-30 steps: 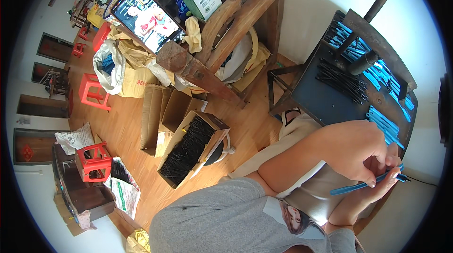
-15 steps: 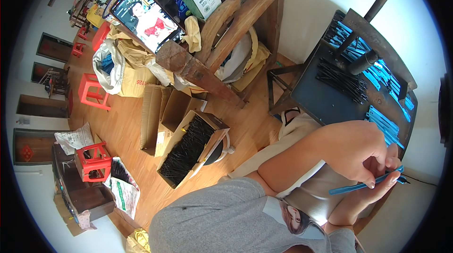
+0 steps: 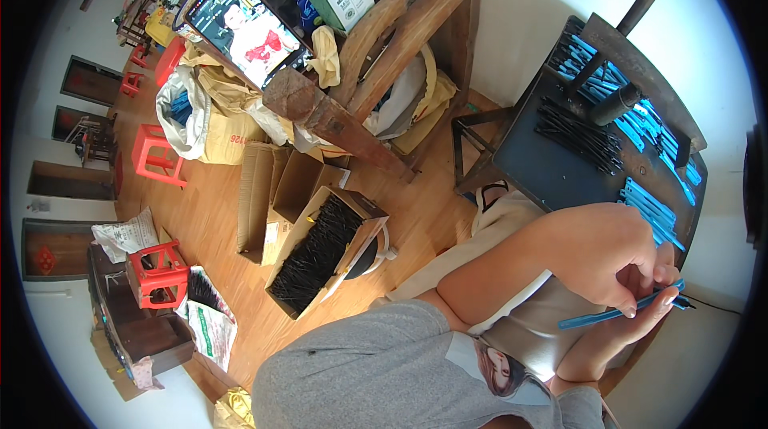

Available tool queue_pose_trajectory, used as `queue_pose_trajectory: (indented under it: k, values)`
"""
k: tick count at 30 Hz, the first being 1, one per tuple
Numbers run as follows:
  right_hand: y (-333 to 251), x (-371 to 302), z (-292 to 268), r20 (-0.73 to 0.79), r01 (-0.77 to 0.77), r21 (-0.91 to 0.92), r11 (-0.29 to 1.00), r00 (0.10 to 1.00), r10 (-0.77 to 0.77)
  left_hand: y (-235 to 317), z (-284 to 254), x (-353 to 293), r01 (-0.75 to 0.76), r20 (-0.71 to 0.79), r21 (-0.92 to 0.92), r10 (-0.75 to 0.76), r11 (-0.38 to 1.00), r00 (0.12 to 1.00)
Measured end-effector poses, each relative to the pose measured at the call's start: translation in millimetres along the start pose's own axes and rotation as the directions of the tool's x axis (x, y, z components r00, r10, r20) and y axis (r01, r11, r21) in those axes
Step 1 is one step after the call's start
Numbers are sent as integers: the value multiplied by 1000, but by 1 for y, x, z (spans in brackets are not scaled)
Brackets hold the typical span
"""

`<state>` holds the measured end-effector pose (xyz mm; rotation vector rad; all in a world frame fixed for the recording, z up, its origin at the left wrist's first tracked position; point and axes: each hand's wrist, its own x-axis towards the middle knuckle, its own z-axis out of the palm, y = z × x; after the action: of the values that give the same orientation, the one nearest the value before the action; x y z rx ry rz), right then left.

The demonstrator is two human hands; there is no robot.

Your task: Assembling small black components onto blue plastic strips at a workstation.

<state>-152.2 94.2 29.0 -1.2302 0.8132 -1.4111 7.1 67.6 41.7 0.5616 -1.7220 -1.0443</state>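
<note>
Since a second ago the blue pen barrel (image 3: 612, 315) has hardly shifted: it sits a touch lower between the hands, its right tip no longer poking as far past the fingers. Its long axis runs almost level across the picture, rising slightly to the right, with the bare end pointing left and the dark-tipped end pointing right. The left hand (image 3: 616, 257) lies above it, fingers curled down so the tips pinch the barrel near its right half; the right hand (image 3: 640, 321) comes up from below, fingers closed round the same stretch, so both hands grip it just over the near edge of the dark tabletop (image 3: 552, 173). The barrel is slim, straight, smooth plastic. On the tabletop lie matching blue barrels (image 3: 652, 209) in rows and a bundle of thin black refills (image 3: 580, 137). On the wooden floor a cardboard box (image 3: 320, 257) holds more black refills.
</note>
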Motion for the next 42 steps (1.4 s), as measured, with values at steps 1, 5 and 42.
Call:
queue_pose_trajectory:
  k: [1,5,42]
  values:
    - [1,0,1,-9,-32,46,998,999,32,0,0,0,0,0,0,0,1000,1000]
    - [0,0,3,-63,-13,-20,1000,998,11,0,0,1,27,28,0,-27,1000,999]
    - [3,6,0,-90,-71,317,946,991,104,18,-8,-6,19,-2,-19,-19,1000,1000]
